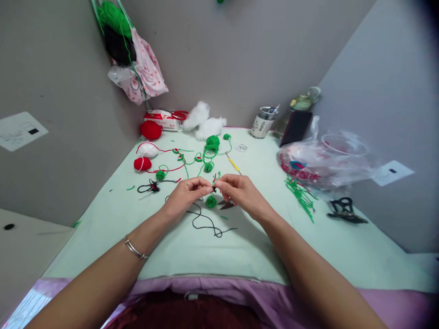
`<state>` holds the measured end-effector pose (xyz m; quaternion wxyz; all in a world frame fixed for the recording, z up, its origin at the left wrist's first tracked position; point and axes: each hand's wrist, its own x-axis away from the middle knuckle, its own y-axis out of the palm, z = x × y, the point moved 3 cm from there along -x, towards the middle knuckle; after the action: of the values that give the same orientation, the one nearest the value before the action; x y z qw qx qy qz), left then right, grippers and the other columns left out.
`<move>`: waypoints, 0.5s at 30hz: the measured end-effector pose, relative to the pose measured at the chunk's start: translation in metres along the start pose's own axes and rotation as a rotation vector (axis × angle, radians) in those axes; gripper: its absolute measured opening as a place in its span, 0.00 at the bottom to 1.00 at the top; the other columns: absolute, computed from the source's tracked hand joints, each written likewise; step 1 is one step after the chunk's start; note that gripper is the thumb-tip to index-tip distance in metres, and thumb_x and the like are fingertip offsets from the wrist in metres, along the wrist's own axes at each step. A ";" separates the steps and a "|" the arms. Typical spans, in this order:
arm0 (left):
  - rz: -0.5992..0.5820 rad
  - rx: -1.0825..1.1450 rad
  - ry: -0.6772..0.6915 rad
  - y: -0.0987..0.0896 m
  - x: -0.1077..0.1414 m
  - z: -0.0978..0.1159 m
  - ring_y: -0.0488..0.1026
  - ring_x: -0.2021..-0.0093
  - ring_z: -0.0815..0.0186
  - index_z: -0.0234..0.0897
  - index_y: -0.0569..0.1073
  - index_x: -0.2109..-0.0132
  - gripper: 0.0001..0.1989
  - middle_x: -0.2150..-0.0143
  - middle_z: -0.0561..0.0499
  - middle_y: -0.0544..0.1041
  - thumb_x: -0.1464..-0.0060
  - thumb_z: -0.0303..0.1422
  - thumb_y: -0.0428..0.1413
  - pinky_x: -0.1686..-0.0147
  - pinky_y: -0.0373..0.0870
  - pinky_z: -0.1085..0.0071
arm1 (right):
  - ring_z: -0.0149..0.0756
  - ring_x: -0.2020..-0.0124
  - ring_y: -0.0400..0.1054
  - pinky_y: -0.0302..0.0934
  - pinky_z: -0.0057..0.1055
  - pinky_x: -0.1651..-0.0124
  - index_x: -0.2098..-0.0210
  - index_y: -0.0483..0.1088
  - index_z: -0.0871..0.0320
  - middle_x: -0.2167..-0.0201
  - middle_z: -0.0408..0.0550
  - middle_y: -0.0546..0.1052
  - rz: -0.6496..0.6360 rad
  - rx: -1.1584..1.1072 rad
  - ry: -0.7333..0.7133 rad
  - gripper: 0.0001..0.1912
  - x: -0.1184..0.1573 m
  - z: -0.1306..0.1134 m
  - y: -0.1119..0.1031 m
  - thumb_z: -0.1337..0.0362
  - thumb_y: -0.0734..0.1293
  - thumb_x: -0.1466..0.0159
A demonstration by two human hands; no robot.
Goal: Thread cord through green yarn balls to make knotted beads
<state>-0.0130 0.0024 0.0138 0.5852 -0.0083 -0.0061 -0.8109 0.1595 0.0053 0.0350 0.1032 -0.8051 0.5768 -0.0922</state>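
Note:
My left hand (192, 192) and my right hand (238, 189) meet over the middle of the table, both with fingers pinched on a small knot of black cord (214, 188). Short red and green yarn ends stick up from between the fingertips. Just below hangs or lies a small green crocheted ball (211, 201); I cannot tell which. A loose length of black cord (206, 228) curls on the table under my hands. Beside my right fingers, partly hidden, lie small scissors (227, 204). A yellow-handled crochet hook (233, 164) rests behind my right hand.
Red yarn balls (151, 130), a green yarn skein (211, 144), white stuffing (202, 121) and a black cord bundle (151, 186) lie behind and left. On the right are a plastic bag (318, 160), green yarn scraps (302, 196), a black clip (346, 211), a phone (297, 128) and a pen can (262, 123).

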 end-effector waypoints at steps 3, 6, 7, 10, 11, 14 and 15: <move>-0.011 -0.004 0.003 0.000 0.000 0.000 0.56 0.74 0.71 0.38 0.76 0.66 0.09 0.73 0.56 0.66 0.46 0.39 0.61 0.73 0.53 0.72 | 0.26 0.81 0.52 0.44 0.27 0.77 0.71 0.72 0.59 0.82 0.39 0.65 0.018 -0.029 -0.006 0.16 0.000 0.001 0.002 0.51 0.68 0.38; -0.014 -0.016 0.002 0.000 0.000 -0.001 0.57 0.74 0.71 0.38 0.76 0.67 0.09 0.73 0.55 0.67 0.47 0.40 0.62 0.73 0.53 0.71 | 0.27 0.80 0.53 0.46 0.27 0.77 0.72 0.72 0.58 0.82 0.39 0.65 0.102 -0.072 -0.027 0.15 -0.001 0.002 -0.001 0.52 0.68 0.38; -0.016 -0.020 0.003 0.000 0.000 -0.001 0.57 0.74 0.71 0.38 0.76 0.67 0.10 0.73 0.55 0.67 0.47 0.40 0.62 0.73 0.53 0.71 | 0.27 0.80 0.53 0.46 0.28 0.77 0.72 0.72 0.58 0.82 0.39 0.65 0.125 -0.076 -0.039 0.15 -0.002 0.002 -0.001 0.52 0.68 0.39; -0.017 -0.020 0.019 0.000 0.000 0.000 0.57 0.74 0.71 0.38 0.76 0.68 0.10 0.73 0.55 0.67 0.47 0.39 0.62 0.72 0.53 0.71 | 0.28 0.80 0.53 0.47 0.28 0.75 0.73 0.71 0.59 0.82 0.40 0.65 0.172 -0.061 -0.074 0.16 -0.003 0.002 -0.003 0.52 0.68 0.39; -0.018 -0.020 0.025 0.001 0.000 0.000 0.57 0.74 0.71 0.37 0.76 0.68 0.10 0.73 0.55 0.67 0.46 0.39 0.62 0.72 0.53 0.71 | 0.28 0.79 0.53 0.47 0.28 0.75 0.74 0.70 0.59 0.82 0.40 0.65 0.182 -0.055 -0.081 0.16 -0.003 0.002 -0.003 0.52 0.68 0.38; -0.026 -0.013 0.027 0.001 0.001 0.001 0.56 0.74 0.71 0.37 0.75 0.67 0.11 0.72 0.55 0.67 0.46 0.40 0.62 0.73 0.53 0.72 | 0.28 0.79 0.53 0.47 0.28 0.74 0.74 0.70 0.59 0.82 0.39 0.65 0.183 -0.058 -0.083 0.16 -0.004 0.002 -0.002 0.53 0.68 0.38; -0.026 -0.005 0.021 0.002 0.001 0.002 0.56 0.74 0.72 0.37 0.75 0.66 0.11 0.72 0.55 0.66 0.46 0.41 0.62 0.74 0.52 0.72 | 0.27 0.79 0.53 0.47 0.28 0.74 0.73 0.70 0.59 0.82 0.39 0.65 0.176 -0.063 -0.080 0.16 -0.004 0.002 -0.002 0.53 0.68 0.38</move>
<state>-0.0119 0.0011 0.0155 0.5747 -0.0011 0.0018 -0.8184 0.1609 0.0098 0.0335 0.1082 -0.7572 0.6433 -0.0323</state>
